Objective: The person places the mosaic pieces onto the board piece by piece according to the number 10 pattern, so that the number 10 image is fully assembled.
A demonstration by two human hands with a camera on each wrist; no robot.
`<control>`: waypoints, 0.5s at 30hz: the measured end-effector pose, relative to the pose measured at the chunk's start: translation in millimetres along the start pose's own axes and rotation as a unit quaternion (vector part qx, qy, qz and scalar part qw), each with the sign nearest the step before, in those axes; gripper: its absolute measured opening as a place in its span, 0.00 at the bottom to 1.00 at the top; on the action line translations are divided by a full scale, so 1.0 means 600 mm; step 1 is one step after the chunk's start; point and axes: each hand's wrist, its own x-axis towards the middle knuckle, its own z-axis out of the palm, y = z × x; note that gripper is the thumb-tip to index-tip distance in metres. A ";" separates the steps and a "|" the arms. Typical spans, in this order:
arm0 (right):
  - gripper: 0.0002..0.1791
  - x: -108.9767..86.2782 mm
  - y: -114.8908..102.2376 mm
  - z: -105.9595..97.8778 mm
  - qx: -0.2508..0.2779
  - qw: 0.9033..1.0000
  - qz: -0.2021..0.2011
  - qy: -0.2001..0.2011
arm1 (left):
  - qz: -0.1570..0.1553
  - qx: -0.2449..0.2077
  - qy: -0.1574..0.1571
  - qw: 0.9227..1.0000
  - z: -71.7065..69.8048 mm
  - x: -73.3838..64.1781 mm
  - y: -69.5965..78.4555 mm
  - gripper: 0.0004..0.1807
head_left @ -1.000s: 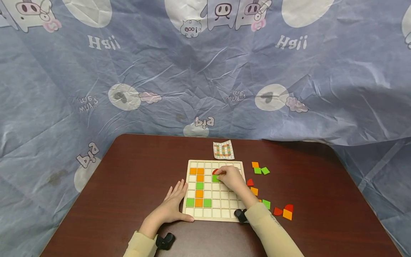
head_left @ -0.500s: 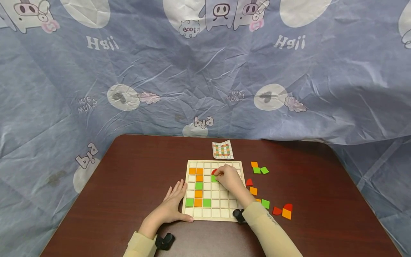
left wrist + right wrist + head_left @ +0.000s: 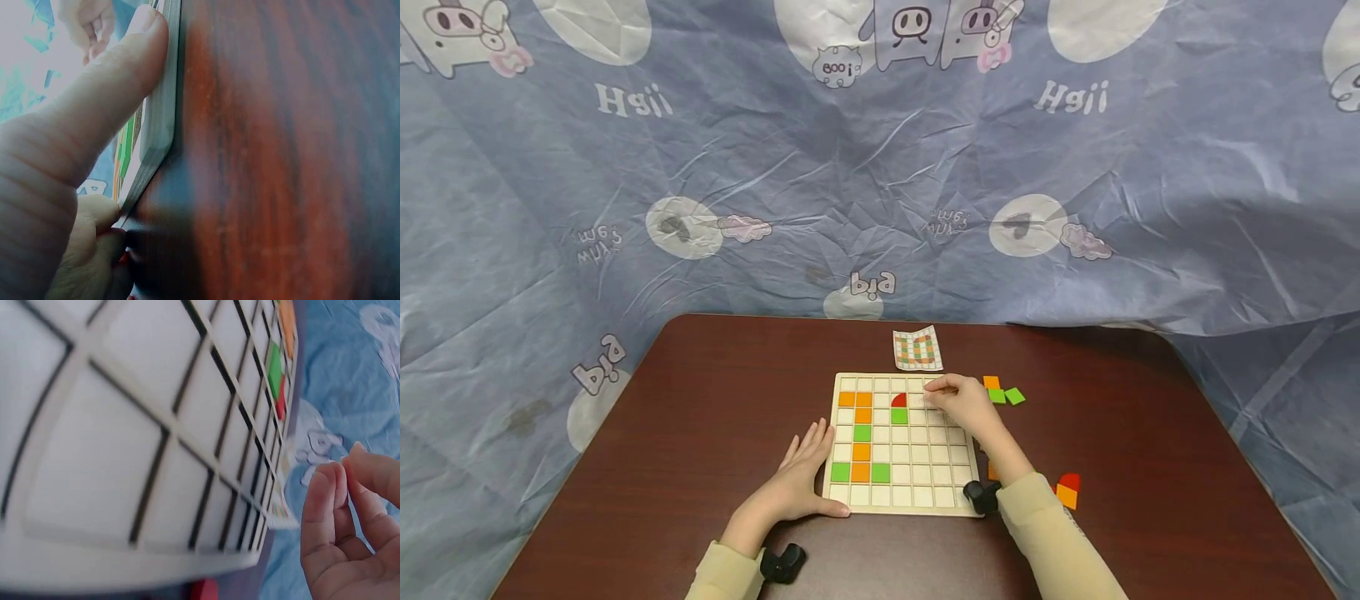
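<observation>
A wooden grid board (image 3: 921, 454) lies flat on the table with orange and green square tiles set in its left columns. A red quarter-round tile (image 3: 899, 401) sits in a cell just above a green tile (image 3: 898, 416). My left hand (image 3: 801, 479) rests at the board's left edge, fingers spread, thumb at the near corner; in the left wrist view the thumb (image 3: 119, 81) lies along the board's rim. My right hand (image 3: 966, 404) hovers over the upper right of the board. Its fingers are loosely bent, and the right wrist view shows nothing between them.
A small pattern card (image 3: 917, 350) lies behind the board. Loose orange and green tiles (image 3: 997, 396) are to its right, and a red tile (image 3: 1070, 482) with an orange tile (image 3: 1067, 497) lies nearer. My right forearm hides some tiles. A printed cloth (image 3: 850, 167) hangs behind.
My right hand has let go of the red quarter-round tile, which stays in its cell, and has moved right. My left hand stays at the board's edge.
</observation>
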 end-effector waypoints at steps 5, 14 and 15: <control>0.16 -0.006 0.018 -0.036 0.034 0.999 0.014 -0.009 | -0.004 0.004 -0.002 1.000 0.000 0.000 -0.001 0.70; 0.18 -0.030 0.065 -0.090 0.024 0.999 0.030 -0.006 | -0.002 0.004 -0.002 1.000 -0.001 0.001 0.002 0.70; 0.19 -0.034 0.071 -0.093 0.021 0.999 0.031 -0.008 | -0.002 0.005 -0.002 1.000 -0.001 0.001 0.002 0.70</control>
